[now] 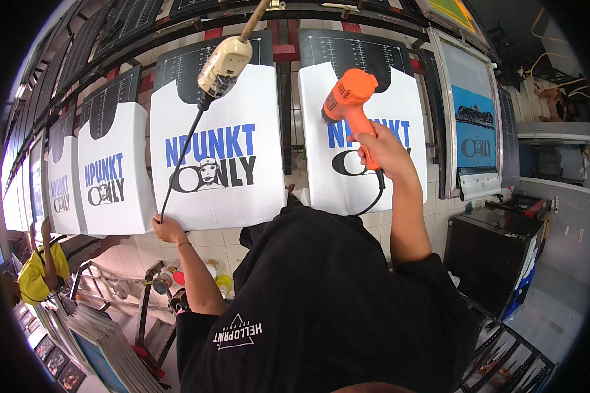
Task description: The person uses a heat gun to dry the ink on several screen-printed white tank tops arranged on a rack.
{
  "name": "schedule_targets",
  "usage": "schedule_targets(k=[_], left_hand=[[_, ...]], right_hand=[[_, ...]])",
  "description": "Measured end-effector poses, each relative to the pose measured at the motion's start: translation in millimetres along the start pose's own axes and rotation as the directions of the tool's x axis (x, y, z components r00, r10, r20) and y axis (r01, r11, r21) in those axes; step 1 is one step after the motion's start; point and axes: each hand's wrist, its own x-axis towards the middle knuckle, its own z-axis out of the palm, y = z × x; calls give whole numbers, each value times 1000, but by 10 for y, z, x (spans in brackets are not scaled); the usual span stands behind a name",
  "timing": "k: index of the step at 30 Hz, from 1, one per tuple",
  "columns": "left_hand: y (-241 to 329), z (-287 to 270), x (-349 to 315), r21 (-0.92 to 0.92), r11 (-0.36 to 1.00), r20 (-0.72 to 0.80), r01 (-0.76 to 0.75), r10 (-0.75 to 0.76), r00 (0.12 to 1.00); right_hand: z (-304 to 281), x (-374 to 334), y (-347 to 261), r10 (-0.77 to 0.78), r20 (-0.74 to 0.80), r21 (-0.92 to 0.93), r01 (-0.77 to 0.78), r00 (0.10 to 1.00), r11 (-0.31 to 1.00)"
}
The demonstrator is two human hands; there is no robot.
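Orange hot-air gun (357,92), quantity one: held over the rightmost of four white printed shirts (403,98), partly covering its print. Clamped by the handle in right hand (385,149), with lower grip partly covered. Positioned well apart at left: left hand (169,229), closed on one black cord (189,139) leading up to one cream socket block (226,67). Above block: one cable (255,19), cut off at top edge. Beneath shirts: dark boards (177,72), mostly hidden. Leftmost shirt: small, hard to make out. At right: one blue-centred framed screen (446,118). At far left: one person in yellow (42,275), partly lost in dark rim.
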Motion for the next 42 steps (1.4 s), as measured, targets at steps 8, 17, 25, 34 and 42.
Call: schedule_targets(k=[8, 17, 25, 34, 42], left_hand=[[41, -23, -40, -12, 999, -25, -34, 34, 999], [33, -12, -17, -49, 999, -1, -10, 10, 1000], [100, -65, -39, -24, 1000, 26, -2, 3, 1000], [74, -43, -30, -28, 1000, 31, 2, -1, 1000], [80, -54, -19, -1, 1000, 49, 28, -28, 998]], right_hand=[[4, -7, 14, 9, 21, -12, -9, 1000, 1000], [20, -86, 41, 7, -11, -40, -8, 1000, 999], [-8, -191, 79, 29, -22, -61, -30, 999, 998], [32, -324, 128, 48, -12, -81, -49, 999, 996], [53, -457, 132, 64, 44, -104, -59, 997, 993]])
